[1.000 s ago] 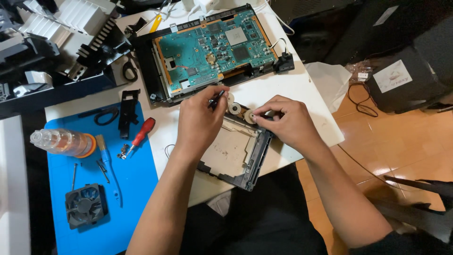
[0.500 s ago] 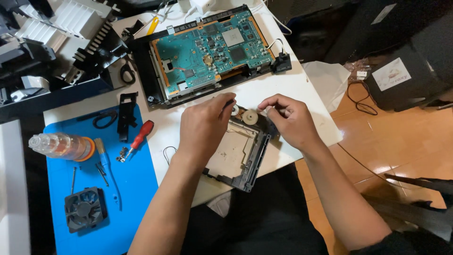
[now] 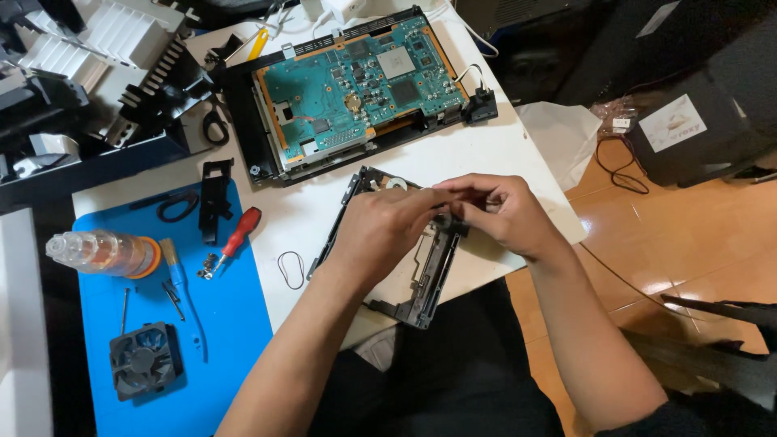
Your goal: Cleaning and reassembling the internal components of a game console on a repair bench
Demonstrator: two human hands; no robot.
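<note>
Black plastic frames the drive chassis (image 3: 421, 267) at the centre of the frame, lying on the white table (image 3: 518, 162) with its lower corner over the near edge, close to the body so both hands can meet above it. Only the head view is given. The left hand (image 3: 380, 231) lies over the chassis, fingers bent together and reaching right toward the other hand; what its fingertips pinch is hidden. The right hand (image 3: 502, 212) comes in from the right, fingers curled and closed on something small at the chassis's upper edge; I cannot tell what. A round white part (image 3: 396, 184) shows just above the left hand.

Above, at top centre, a teal circuit board (image 3: 364, 81) sits in its black tray, set back out of the way. On the blue mat (image 3: 235, 340) at lower left, tools are kept apart from the work: a red screwdriver (image 3: 241, 231), a brush (image 3: 171, 260), a clear bottle (image 3: 101, 252) on its side and a small fan (image 3: 144, 360). A rubber band (image 3: 290, 269) lies on the table beside the mat.
</note>
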